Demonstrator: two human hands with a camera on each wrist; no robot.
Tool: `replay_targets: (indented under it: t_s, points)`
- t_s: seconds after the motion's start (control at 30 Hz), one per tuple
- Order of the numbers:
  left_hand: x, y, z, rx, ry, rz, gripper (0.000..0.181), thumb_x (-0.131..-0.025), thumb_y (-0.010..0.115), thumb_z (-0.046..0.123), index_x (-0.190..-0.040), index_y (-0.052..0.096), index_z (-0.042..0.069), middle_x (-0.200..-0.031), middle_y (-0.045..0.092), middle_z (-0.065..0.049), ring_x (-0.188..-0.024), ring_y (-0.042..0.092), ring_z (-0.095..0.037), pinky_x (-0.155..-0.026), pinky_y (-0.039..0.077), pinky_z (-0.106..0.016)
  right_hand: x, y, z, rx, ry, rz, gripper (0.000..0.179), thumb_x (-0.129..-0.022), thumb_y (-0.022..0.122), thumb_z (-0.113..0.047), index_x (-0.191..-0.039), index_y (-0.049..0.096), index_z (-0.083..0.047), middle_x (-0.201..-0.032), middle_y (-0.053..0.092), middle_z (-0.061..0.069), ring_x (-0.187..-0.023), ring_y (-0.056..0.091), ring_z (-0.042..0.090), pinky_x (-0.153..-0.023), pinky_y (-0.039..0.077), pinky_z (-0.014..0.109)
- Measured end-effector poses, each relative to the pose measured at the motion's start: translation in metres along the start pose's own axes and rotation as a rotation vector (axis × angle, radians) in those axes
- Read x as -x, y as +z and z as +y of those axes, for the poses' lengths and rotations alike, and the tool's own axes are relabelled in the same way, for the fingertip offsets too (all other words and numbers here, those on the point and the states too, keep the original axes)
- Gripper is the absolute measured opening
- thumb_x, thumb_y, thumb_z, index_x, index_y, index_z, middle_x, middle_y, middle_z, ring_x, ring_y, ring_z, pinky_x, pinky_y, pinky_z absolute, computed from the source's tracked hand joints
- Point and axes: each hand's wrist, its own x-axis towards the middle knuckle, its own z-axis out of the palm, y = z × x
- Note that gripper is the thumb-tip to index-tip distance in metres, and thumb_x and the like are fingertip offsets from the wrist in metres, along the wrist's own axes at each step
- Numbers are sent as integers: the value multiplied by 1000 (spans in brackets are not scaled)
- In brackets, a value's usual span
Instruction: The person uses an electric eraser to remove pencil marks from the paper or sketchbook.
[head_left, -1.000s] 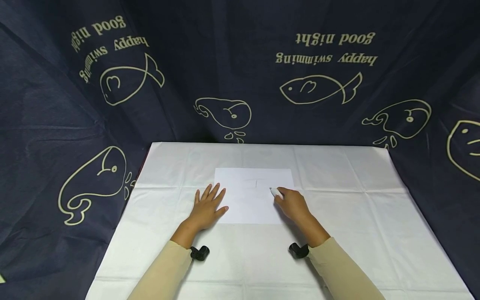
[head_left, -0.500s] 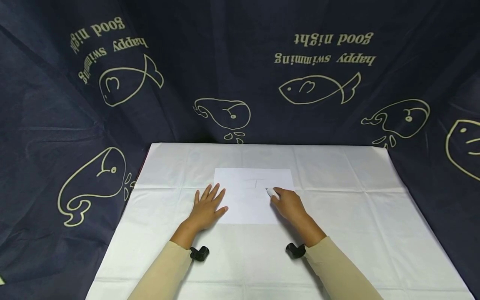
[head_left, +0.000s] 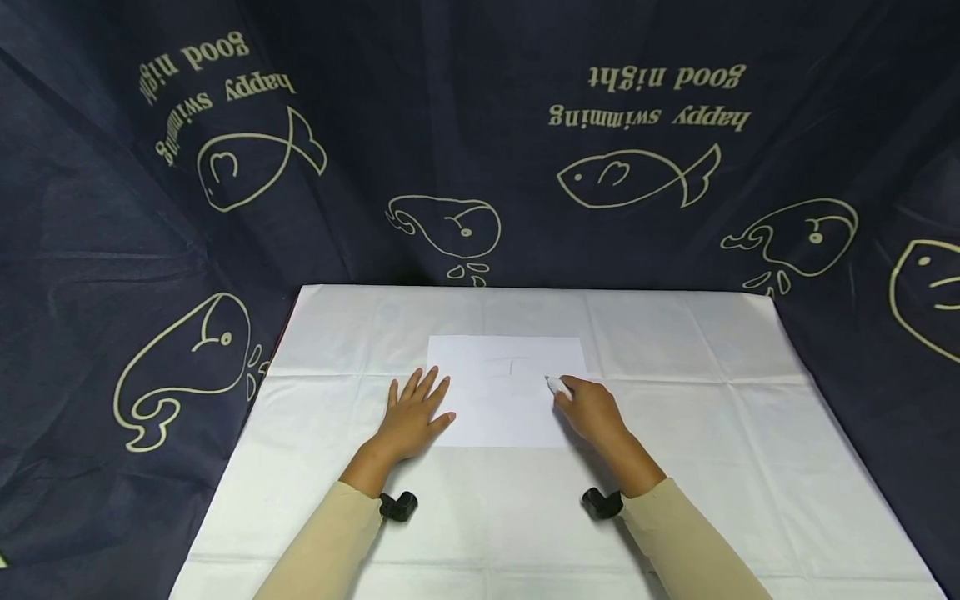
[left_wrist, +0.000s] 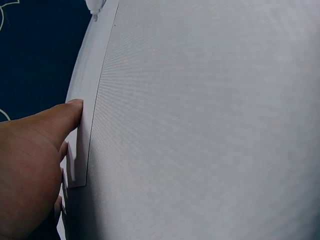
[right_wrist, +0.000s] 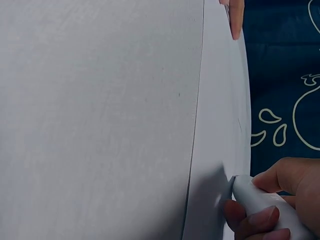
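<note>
A white sheet of paper (head_left: 495, 417) lies on the cloth-covered table, with a few thin grey strokes (head_left: 512, 367) near its upper middle. My left hand (head_left: 411, 425) rests with spread fingers on the paper's left edge; its thumb (left_wrist: 70, 117) lies along the sheet in the left wrist view. In my right hand (head_left: 594, 412) is a thick white pen (head_left: 557, 386), gripped between thumb and curled fingers over the paper's right side. The pen (right_wrist: 265, 207) points its thin dark tip at the sheet; whether it touches, I cannot tell.
White creased cloth (head_left: 712, 467) covers the table. Behind it and to the sides hangs a dark blue curtain (head_left: 480, 83) with fish and whale drawings. Black wrist cameras (head_left: 602, 503) sit at both sleeve cuffs.
My right hand shifted slightly left with the pen, then back to the right, a little beyond where it began. The left hand stayed still. The strokes look the same.
</note>
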Motion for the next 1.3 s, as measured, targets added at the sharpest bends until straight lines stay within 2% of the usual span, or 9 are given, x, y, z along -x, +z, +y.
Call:
replay_targets:
  t_s: [0.33,0.5,0.77,1.1,1.3]
  points:
    - [0,3,-2,-2,0,0,69,-104,49,50,-161,28,17,-171,13,-10,-159,3,-38,-121,-2,-71,-1,5,-4,-14,-5,-10,40,-98,59,-21,-131,65,2,-116,73,26,-104,69,46,-89,54,57]
    - [0,2,-2,-2,1,0,69,-104,48,50,-161,28,16,-171,12,-10,-159,3,-38,-121,-2,-71,0,3,-1,-9,26,-1,41,-99,58,-21,-133,64,2,-118,72,26,-107,68,46,-91,54,58]
    - [0,0,0,-4,-5,-6,69,-104,49,49,-161,28,16,-171,12,-10,-159,3,-38,-122,-2,-70,-1,5,-4,-30,-3,-4,40,-98,59,-21,-131,65,1,-117,72,25,-107,68,46,-92,53,57]
    - [1,-1,1,3,-8,-10,69,-104,49,49,-161,28,16,-171,12,-10,-159,3,-38,-122,-2,-70,1,3,-1,-28,25,1,42,-98,58,-22,-133,64,1,-119,71,26,-111,67,47,-95,52,57]
    - [1,2,-1,20,10,17,68,-104,51,46,-160,31,13,-171,16,-13,-158,6,-40,-121,-2,-71,3,2,-1,-31,17,-3,43,-98,57,-22,-134,63,1,-121,71,26,-112,66,47,-96,52,57]
